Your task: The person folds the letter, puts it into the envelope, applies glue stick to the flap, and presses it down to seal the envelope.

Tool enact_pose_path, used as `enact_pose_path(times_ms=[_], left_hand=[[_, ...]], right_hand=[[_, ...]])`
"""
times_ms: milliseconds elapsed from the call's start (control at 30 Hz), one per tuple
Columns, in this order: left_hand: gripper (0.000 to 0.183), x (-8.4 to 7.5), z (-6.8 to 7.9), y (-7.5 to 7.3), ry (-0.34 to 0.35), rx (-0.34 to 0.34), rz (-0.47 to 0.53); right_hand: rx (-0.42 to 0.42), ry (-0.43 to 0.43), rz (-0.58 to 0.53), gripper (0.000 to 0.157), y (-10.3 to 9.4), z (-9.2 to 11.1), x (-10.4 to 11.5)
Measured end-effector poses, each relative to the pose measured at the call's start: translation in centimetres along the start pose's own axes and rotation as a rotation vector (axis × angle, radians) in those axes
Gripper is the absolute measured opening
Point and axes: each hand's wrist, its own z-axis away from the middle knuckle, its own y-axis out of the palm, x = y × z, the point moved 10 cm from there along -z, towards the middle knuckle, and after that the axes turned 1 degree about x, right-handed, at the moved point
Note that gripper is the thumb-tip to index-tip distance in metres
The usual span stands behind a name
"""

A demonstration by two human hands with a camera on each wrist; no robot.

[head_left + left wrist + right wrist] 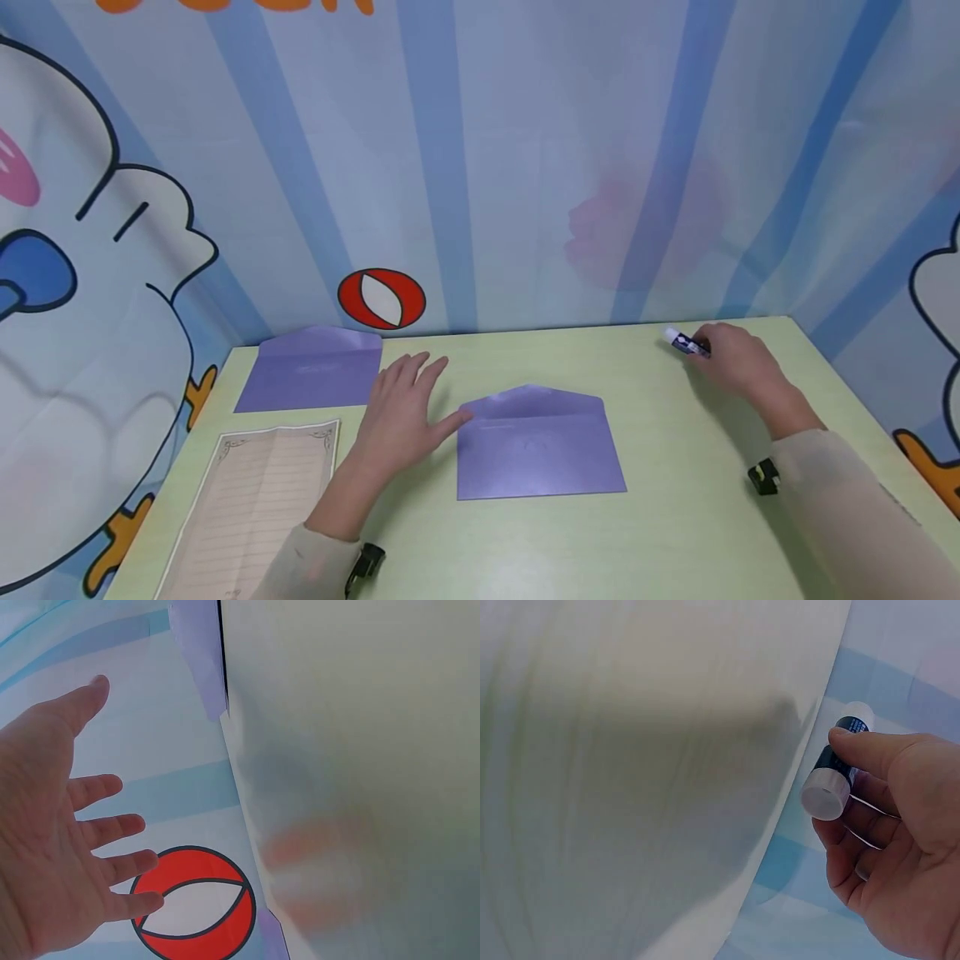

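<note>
Between thumb and fingers my right hand (738, 360) pinches a glue stick (684, 342) near the table's back right. In the right wrist view the glue stick (832, 766) shows a dark label and whitish ends. My left hand (405, 417) is spread with nothing in it, its thumb overlapping the left edge of a purple envelope (540, 454) in the head view. That envelope lies with its flap raised toward the back. A second purple envelope (311, 375) lies at the back left, its flap also unfolded, close to the left fingertips.
A lined sheet of letter paper (258, 500) with a decorated border and crease lines lies at the front left of the pale table (675, 533). Behind the table hangs a blue striped cartoon backdrop (525, 167).
</note>
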Motion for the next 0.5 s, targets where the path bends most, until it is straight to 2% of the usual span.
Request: enact_pose_path(times_ms=[500], left_hand=[[0.081, 0.2, 0.1, 0.3, 0.004, 0.000, -0.020]], right_hand=[[0.052, 0.022, 0.005, 0.040, 1.1, -0.5, -1.1]])
